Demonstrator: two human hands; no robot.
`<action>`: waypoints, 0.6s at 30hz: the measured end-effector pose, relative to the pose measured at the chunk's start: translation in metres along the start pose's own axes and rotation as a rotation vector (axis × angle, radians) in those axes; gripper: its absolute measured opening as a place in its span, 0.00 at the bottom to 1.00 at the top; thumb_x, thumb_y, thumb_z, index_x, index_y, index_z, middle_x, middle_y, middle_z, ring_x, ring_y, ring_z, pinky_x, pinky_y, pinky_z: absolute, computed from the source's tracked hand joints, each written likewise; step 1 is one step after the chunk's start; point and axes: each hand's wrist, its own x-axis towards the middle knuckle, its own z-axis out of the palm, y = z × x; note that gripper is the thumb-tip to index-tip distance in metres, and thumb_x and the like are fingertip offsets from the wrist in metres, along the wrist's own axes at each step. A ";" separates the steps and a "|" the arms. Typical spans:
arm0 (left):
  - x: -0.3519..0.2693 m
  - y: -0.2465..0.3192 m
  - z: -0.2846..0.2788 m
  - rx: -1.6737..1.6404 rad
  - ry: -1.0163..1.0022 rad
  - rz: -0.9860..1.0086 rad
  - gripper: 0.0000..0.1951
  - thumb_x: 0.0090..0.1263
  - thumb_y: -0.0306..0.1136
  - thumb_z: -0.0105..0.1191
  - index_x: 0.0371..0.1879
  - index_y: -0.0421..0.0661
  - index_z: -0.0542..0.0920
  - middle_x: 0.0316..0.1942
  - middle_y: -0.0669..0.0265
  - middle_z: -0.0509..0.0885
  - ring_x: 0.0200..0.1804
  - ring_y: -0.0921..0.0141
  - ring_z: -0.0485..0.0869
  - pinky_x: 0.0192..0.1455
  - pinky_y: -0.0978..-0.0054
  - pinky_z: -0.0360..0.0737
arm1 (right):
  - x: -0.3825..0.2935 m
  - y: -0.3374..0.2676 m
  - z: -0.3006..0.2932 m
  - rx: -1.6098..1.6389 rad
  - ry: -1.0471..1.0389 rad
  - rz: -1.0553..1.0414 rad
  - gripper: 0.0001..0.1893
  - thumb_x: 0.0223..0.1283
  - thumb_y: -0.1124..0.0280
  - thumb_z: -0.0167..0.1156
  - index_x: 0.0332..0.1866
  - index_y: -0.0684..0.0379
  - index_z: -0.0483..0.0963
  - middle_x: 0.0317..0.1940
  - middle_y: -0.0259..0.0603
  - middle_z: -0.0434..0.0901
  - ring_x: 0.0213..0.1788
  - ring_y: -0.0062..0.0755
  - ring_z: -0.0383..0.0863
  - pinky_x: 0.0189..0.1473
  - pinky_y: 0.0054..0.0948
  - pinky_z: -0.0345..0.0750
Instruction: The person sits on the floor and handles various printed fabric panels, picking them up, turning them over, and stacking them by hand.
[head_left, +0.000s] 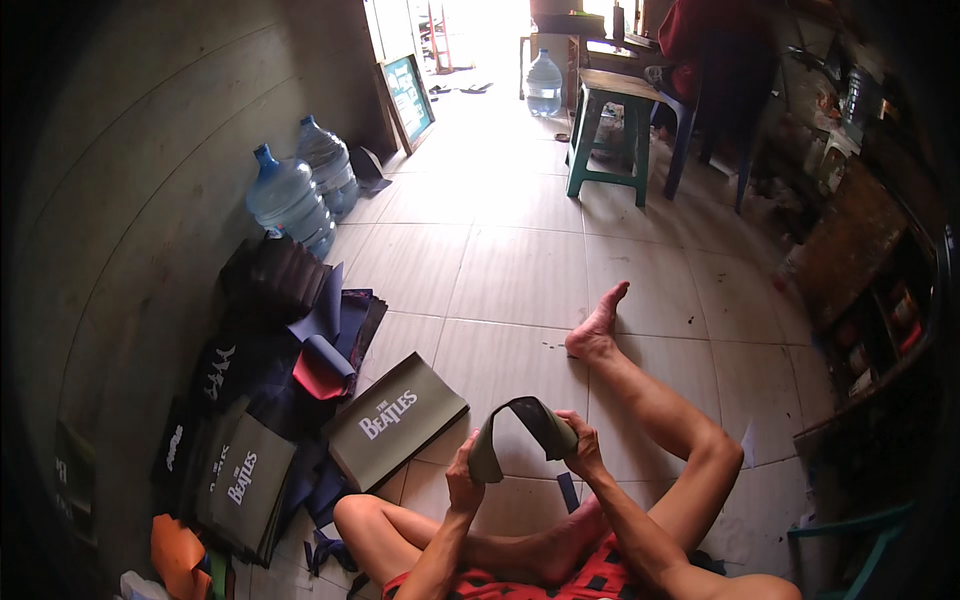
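A strip of olive-green sheet material (551, 426) with a dark inner face arches between my hands above the tiled floor. My left hand (465, 474) grips its left end, and my right hand (583, 448) grips its right end. To the left of my left hand, a stack of olive printed sheets (397, 424) lies flat on the floor. A second pile of similar printed sheets (251, 480) sits further left, by the wall. A narrow dark blue scrap (568, 493) rests on the floor below my right hand.
Along the left wall are dark folded pieces (277, 277), blue and red sheets (326, 367), orange material (176, 551) and large water bottles (289, 195). A green-legged stool (611, 135) stands ahead, near a seated person (690, 60). Wooden shelving (847, 247) lines the right side.
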 end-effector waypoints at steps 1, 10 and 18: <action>0.000 -0.002 -0.001 0.001 0.003 -0.001 0.21 0.74 0.24 0.51 0.66 0.40 0.77 0.58 0.45 0.85 0.60 0.46 0.85 0.61 0.57 0.83 | 0.001 -0.002 0.000 0.027 0.002 0.013 0.17 0.66 0.74 0.62 0.59 0.58 0.76 0.37 0.44 0.90 0.40 0.29 0.89 0.46 0.31 0.83; -0.012 -0.013 0.004 0.104 -0.088 0.061 0.28 0.69 0.17 0.51 0.70 0.41 0.73 0.66 0.48 0.81 0.66 0.48 0.81 0.69 0.57 0.79 | -0.006 -0.005 0.008 -0.029 -0.018 0.091 0.18 0.68 0.69 0.59 0.62 0.55 0.75 0.47 0.54 0.88 0.51 0.55 0.89 0.52 0.43 0.82; 0.016 -0.012 -0.023 0.077 -0.157 -0.196 0.18 0.77 0.36 0.52 0.62 0.43 0.80 0.48 0.43 0.87 0.52 0.43 0.86 0.53 0.52 0.84 | -0.001 -0.012 0.001 -0.111 -0.006 -0.027 0.18 0.66 0.66 0.66 0.60 0.57 0.78 0.45 0.50 0.88 0.50 0.43 0.90 0.53 0.37 0.82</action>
